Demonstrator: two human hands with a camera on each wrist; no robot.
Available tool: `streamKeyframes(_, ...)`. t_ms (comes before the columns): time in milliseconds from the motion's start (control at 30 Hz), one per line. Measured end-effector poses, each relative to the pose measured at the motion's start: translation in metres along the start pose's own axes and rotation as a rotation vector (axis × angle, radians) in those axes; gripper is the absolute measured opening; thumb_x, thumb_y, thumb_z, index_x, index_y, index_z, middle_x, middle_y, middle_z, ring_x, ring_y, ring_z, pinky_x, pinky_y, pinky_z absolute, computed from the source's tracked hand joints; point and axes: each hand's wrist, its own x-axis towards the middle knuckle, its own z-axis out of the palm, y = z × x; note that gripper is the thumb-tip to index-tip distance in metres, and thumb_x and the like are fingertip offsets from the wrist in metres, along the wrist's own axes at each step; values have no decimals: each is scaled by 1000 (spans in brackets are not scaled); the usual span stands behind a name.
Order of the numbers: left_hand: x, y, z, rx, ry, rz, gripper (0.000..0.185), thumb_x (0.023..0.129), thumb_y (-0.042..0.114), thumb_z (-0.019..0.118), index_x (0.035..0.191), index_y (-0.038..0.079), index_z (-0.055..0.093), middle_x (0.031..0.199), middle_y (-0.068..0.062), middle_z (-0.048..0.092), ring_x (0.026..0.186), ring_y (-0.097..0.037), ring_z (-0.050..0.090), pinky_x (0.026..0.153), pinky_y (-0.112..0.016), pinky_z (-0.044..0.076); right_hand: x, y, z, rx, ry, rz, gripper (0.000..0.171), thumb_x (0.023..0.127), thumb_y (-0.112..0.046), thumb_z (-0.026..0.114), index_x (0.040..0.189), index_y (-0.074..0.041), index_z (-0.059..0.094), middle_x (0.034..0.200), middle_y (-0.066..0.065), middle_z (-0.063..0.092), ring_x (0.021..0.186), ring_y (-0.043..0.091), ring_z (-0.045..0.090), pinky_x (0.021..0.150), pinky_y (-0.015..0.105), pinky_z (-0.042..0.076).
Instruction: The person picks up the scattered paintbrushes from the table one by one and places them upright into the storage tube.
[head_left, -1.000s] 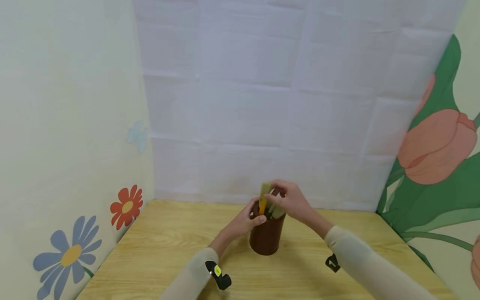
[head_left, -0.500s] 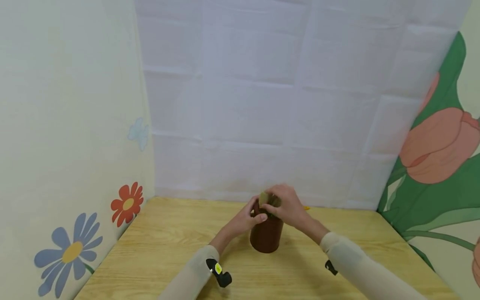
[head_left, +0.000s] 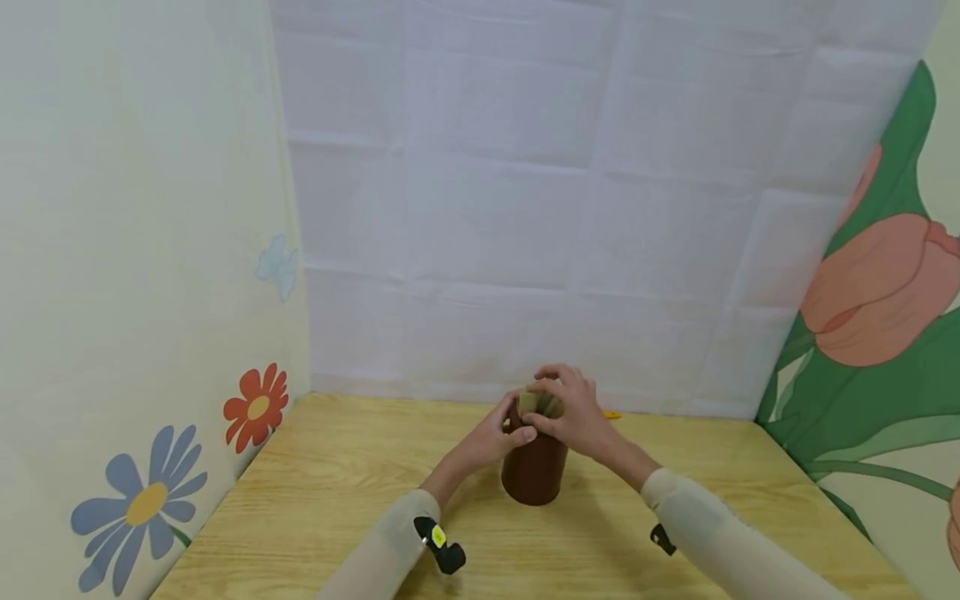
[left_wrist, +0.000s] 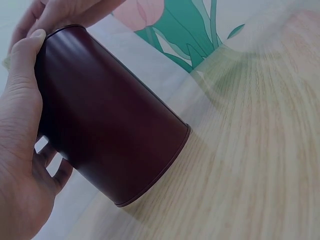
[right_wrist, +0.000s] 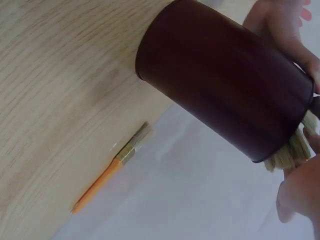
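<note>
A dark reddish-brown cylindrical pen holder (head_left: 534, 473) stands on the wooden table, bristle ends of paintbrushes (right_wrist: 287, 155) poking out of its mouth. My left hand (head_left: 483, 440) grips it near the top; the left wrist view has the thumb on the near side by the rim and other fingers behind. Over the mouth, my right hand (head_left: 573, 417) has thumb and index finger curled about the pale bristles of one paintbrush (head_left: 528, 405). That brush's handle is hidden inside the holder. Behind, an orange-handled paintbrush (right_wrist: 107, 175) lies on the table, partly covered by my right hand in the head view.
The wooden table (head_left: 360, 467) runs back to a creased white sheet (head_left: 442, 208). Painted walls with flowers close it in on the left (head_left: 150, 292) and the right (head_left: 870, 400). A black wrist camera (head_left: 442, 546) sits on my left sleeve.
The upright brush at my right fingers has sunk lower into the pen holder. My right fingers have lifted and spread slightly. The orange brush behind has come into sight. My left hand keeps its grip.
</note>
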Motion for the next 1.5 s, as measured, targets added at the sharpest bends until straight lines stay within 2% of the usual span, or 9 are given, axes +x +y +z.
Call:
streamKeyframes(133, 0, -1, 0, 2, 3, 16, 73, 96, 65, 57, 155, 34, 28, 107, -10, 44, 102, -22, 57, 84, -39, 48, 1, 1, -9, 171, -48, 129, 38, 88, -26, 84, 120, -10, 71, 131, 11, 57, 123, 32, 50, 99, 62, 34)
streamKeyframes(267, 0, -2, 1, -12, 3, 9, 78, 95, 66, 58, 158, 35, 24, 115, -8, 46, 109, -20, 56, 89, -38, 49, 0, 5, -20, 288, -73, 281, 35, 96, -33, 75, 127, -20, 67, 137, 2, 55, 128, 27, 49, 100, 62, 37)
streamKeyframes(367, 1, -2, 1, -23, 1, 1, 78, 95, 66, 58, 158, 38, 24, 123, -7, 47, 115, -20, 56, 93, -39, 49, -2, 12, -26, 305, -62, 374, 32, 100, -38, 68, 129, -23, 66, 135, -1, 56, 125, 24, 50, 98, 61, 35)
streamKeyframes(600, 3, 1, 1, -34, 6, -17, 78, 93, 68, 59, 157, 42, 23, 144, 1, 42, 128, -18, 50, 98, -39, 47, -12, 42, -27, 377, -16, 506, 38, 104, -41, 60, 131, -14, 65, 128, 6, 63, 120, 25, 54, 97, 54, 40)
streamKeyframes(800, 3, 1, 1, -14, 5, -7, 82, 92, 68, 60, 158, 38, 23, 144, -1, 43, 126, -18, 51, 98, -39, 46, -30, 66, -16, 379, 14, 577, 42, 104, -42, 60, 129, -9, 66, 126, 8, 64, 118, 27, 56, 97, 54, 43)
streamKeyframes(1000, 3, 1, 1, -4, 13, -6, 81, 92, 68, 61, 158, 38, 24, 144, 0, 43, 126, -18, 51, 98, -39, 46, -44, 87, 0, 331, -3, 650, 42, 105, -32, 61, 131, 2, 63, 125, 15, 63, 116, 32, 57, 94, 53, 47)
streamKeyframes(1233, 4, 5, -1, 7, 15, -1, 84, 91, 70, 60, 159, 36, 23, 140, -3, 44, 127, -20, 51, 98, -38, 47, -47, 104, 16, 258, -50, 673, 40, 105, -20, 59, 133, 9, 60, 132, 28, 59, 119, 44, 56, 95, 55, 47)
streamKeyframes(1500, 3, 3, 3, 8, 18, 25, 82, 93, 67, 60, 159, 34, 24, 139, -1, 44, 122, -18, 52, 96, -36, 48, -57, 126, 35, 259, -241, 490, 41, 100, -2, 57, 140, 8, 55, 147, 30, 46, 132, 52, 43, 103, 61, 39)
